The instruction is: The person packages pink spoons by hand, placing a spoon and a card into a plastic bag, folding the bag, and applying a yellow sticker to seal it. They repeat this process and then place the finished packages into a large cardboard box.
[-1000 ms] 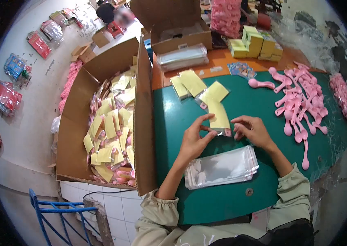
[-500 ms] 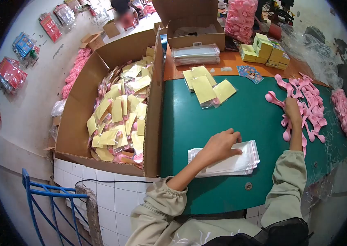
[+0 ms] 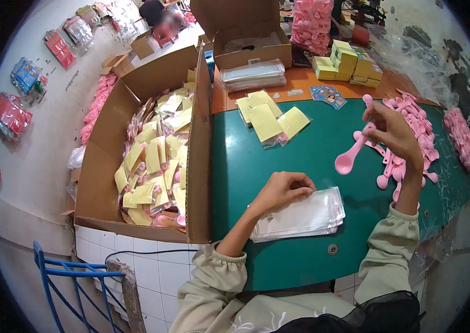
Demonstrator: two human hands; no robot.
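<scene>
"While both your hands are over the green table (image 3: 279,263), which step do I enter?"

"Fetching, as I judge it. Right hand (image 3: 393,130), mine: raised beside the spoon heap (image 3: 420,127), thumb and fingers pinching one pink spoon (image 3: 347,160) by its handle, bowl hanging low, apparently clear of the tabletop. Left hand (image 3: 282,193), mine: fingers curled on the near bag stack (image 3: 296,219); whether they grip a bag, I cannot tell."

"And the next move calls for?"

"To my mind, a steady pinch and a clear path, lest the spoon slip."

"Counts, then, largest first."

"Table, one. Large carton (image 3: 200,155), one, at the left; its packets overlap past counting. Open box (image 3: 271,58), one, at the back. Clear bag stacks, two: the near one, and the far bag stack (image 3: 253,76) just before the open box. Yellow-backed packets (image 3: 264,123) on the table, four that I can make out, overlapping. Spoons: one pinched; the heap, too tangled to number."
</scene>
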